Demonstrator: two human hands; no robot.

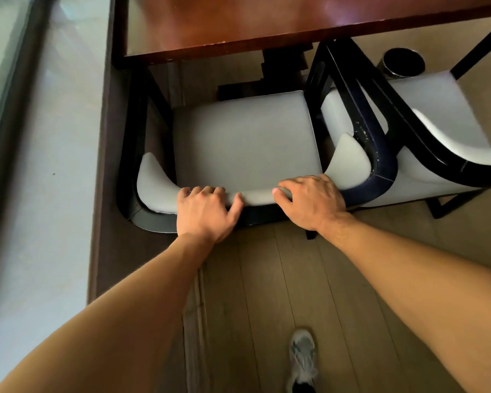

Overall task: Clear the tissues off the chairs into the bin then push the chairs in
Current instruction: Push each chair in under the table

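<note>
A black-framed chair with a grey cushion (244, 137) stands in front of me, its front part under the brown wooden table (267, 21). No tissue shows on its seat. My left hand (206, 212) grips the top of the curved backrest, fingers curled over the padded rim. My right hand (309, 202) holds the same backrest further right, thumb along the rim. A second matching chair (442, 109) stands to the right, angled, with a bare seat. A round dark bin (404, 63) sits on the floor beyond it.
A pale ledge and window frame (40, 165) run along the left, close to the chair's left arm. Wooden floor (295, 279) lies behind the chairs, with my shoe (302, 358) on it. The table's dark pedestal base (284, 66) shows under the top.
</note>
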